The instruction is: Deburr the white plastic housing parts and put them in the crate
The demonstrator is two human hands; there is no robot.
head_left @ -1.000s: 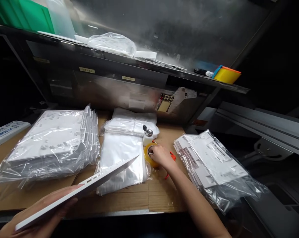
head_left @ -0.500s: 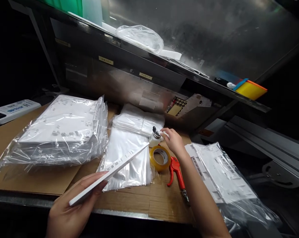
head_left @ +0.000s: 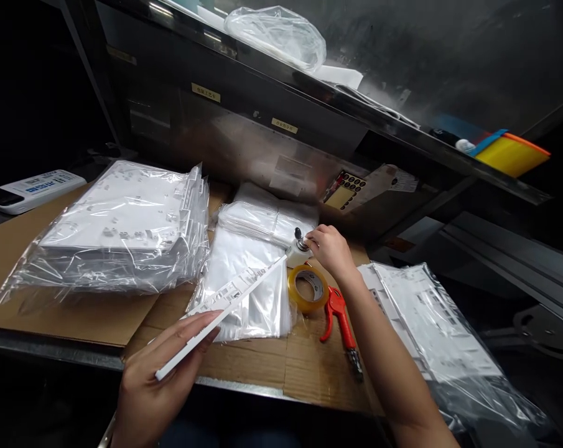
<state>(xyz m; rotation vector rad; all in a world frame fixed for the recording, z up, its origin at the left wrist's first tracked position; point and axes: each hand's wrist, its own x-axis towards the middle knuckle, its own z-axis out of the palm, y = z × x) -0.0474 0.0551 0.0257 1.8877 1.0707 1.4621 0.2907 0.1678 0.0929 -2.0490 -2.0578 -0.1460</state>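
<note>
My left hand (head_left: pixel 169 367) grips the near end of a thin white plastic panel (head_left: pixel 237 297), which is tilted over a pile of clear plastic bags (head_left: pixel 262 246). Small raised parts show on the panel's face. My right hand (head_left: pixel 330 249) has its fingers closed at the metal top of a small whitish bottle (head_left: pixel 298 252) with a raised dark lid. What those fingers hold is hidden. A roll of yellow tape (head_left: pixel 293 292) and a red air gun (head_left: pixel 341 320) lie on the cardboard beside my right forearm.
Bagged white panels are stacked at the left (head_left: pixel 122 211), and more lie at the right (head_left: pixel 440 317). A white device (head_left: pixel 48 186) is at the far left. Above the bench runs a metal shelf (head_left: pixel 356 109) carrying a plastic bag (head_left: pixel 281 37) and a yellow object (head_left: pixel 512 155).
The view has shifted, and the panel in my left hand shows more of its face. The white item seen in my right fingers is now hidden as they press at the bottle's top.
</note>
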